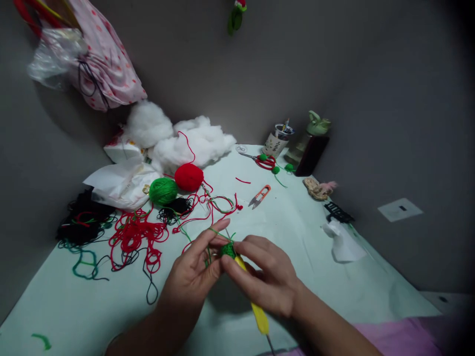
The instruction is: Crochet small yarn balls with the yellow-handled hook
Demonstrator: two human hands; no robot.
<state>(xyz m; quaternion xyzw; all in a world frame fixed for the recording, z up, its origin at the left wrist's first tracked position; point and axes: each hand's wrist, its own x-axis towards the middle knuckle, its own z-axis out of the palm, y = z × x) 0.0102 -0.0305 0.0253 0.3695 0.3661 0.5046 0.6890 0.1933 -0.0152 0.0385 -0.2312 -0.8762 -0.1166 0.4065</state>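
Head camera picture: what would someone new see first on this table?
Probably the hands up front: the left hand pinches a small green crochet piece, and the right hand holds a yellow-handled crochet hook to it. Behind sit a red yarn ball and a green yarn ball, side by side, near tangled red yarn, with fluffy white stuffing at the back.

One green ball, one red ball, one hook, and seemingly two scissors.

Tip of your crochet hook sat hidden in the green piece, pink bag ran past the top edge, cup print was unreadable
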